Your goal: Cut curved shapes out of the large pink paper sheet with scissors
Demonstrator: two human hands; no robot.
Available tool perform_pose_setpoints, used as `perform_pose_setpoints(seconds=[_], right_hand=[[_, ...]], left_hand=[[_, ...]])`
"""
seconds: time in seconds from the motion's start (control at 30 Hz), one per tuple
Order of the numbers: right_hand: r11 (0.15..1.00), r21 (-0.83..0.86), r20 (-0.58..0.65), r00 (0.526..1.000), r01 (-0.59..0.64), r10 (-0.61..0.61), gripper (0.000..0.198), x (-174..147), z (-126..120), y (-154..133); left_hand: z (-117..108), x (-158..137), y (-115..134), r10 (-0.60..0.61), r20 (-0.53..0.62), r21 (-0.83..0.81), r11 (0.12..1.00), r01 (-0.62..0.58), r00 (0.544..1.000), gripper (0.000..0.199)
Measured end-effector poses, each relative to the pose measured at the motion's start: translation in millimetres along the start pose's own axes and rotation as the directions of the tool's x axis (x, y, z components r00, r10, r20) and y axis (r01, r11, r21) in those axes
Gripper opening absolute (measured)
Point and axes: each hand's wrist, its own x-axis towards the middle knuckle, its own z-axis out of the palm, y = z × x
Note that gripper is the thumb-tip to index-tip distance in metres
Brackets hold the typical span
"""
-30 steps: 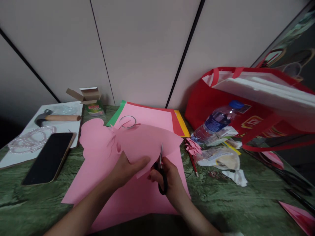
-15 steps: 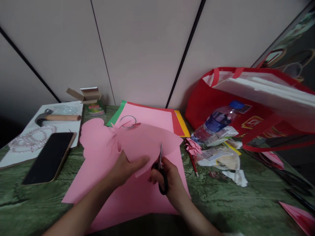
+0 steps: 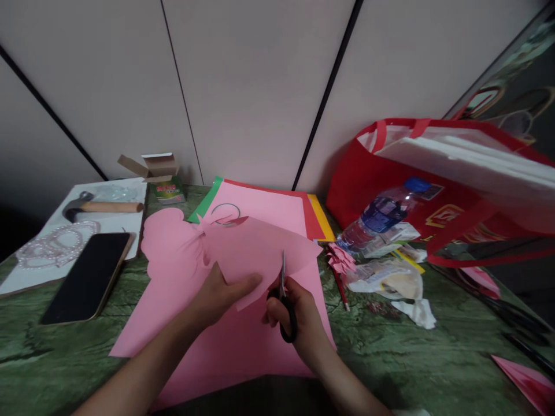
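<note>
A sheet of pink paper (image 3: 255,248) is pinched in my left hand (image 3: 223,294), the thumb lying on top and the fingers hidden underneath. My right hand (image 3: 301,315) grips a pair of black-handled scissors (image 3: 288,318), whose blades point away from me across the right part of that sheet. Larger pink paper (image 3: 243,352) lies beneath both hands. To the left of the held sheet is a pink paper cutout with a scalloped edge (image 3: 167,242). Narrow cut slits and strips show where it meets the held sheet.
A phone (image 3: 87,277), bead strings (image 3: 56,245) and a hammer (image 3: 104,207) lie at left. Behind the hands are stacked coloured sheets (image 3: 321,216) and a small open box (image 3: 167,188). A bottle (image 3: 381,214), pink paper flower (image 3: 341,258), pencil (image 3: 340,289) and red bag (image 3: 359,167) are at right.
Both hands keep nearly the same place, and the scissors have barely shifted. The thin strips at the held sheet's left end have moved slightly.
</note>
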Motion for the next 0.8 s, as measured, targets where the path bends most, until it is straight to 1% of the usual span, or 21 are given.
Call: perform_pose_setpoints(seconds=[0.13,0.3,0.53,0.67,0.8], right_hand=[[1.0,0.007,0.007,1.0,-0.009,0.009,0.021,0,0,1],[1.0,0.002,0.003,1.0,-0.023,0.023,0.021,0,0,1],[0.999,-0.001,-0.006,0.999,-0.054,0.054,0.021,-1,2,-1],[0.999,0.011,-0.002,0.999,-0.049,0.049,0.02,-1,1,0],[0.999,0.016,0.003,0.999,-0.043,0.043,0.02,-1,1,2]], left_hand=[[0,0,0,-0.001,-0.005,-0.011,1.0,0.001,1.0,0.022],[-2,2,1,-0.009,0.016,-0.016,1.0,0.009,1.0,0.02],[-8,2,8,-0.002,0.045,0.04,0.999,0.0,0.999,0.021],[-13,2,7,-0.026,0.029,0.036,0.999,0.025,0.999,0.024],[-14,3,7,-0.047,0.055,0.011,0.999,0.046,0.997,0.026]])
